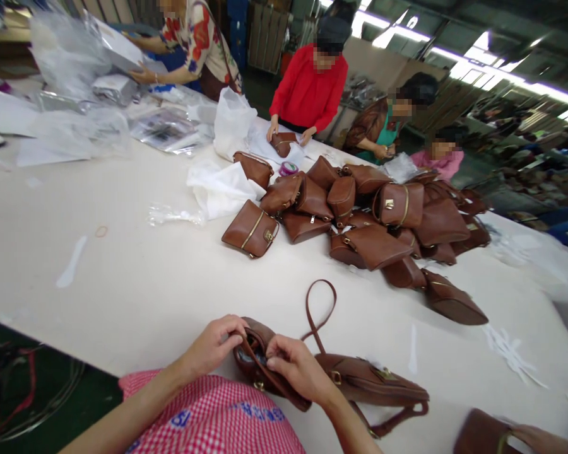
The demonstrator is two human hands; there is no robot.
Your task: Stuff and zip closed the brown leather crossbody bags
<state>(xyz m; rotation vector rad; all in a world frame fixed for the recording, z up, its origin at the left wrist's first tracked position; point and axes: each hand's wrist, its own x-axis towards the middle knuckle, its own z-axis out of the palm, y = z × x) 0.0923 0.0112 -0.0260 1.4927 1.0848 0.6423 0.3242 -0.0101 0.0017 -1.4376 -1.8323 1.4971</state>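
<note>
The worker's two hands are on a brown bag (275, 386), low in view at the near edge of the white table (161, 265), right against the checked apron (213, 416). L hand (220, 340) grasps the far-left part of the rim, thumb and fingers pinched on it; R hand (293, 362) is curled, thumb to index, apparently gripping the edge of the mouth, tho' the exact pinch pt is hidden. Step in hand, as a judgement: spreading the mouth and handling the inside edge. Next move probably calls for a steady L hold so the mouth doesn't fold in while the R fingers get room. Containers: the held bag gapes, w/ something pale bluish (246, 360) inside, lining or stuffing, can't tell which. Just to the R lies a strapped bag (373, 378), on its side, looks closed, strap looped out behind; contents n/v. Beyond, a big heap of brown bags (378, 246), some w/ gold zips, contents hidden. Across the table, a co-worker in red (307, 88) has both hands at a small brown bag (283, 145). Bottom R corner: another person's hand (544, 438) at a partly cropped bag (480, 432).
</note>
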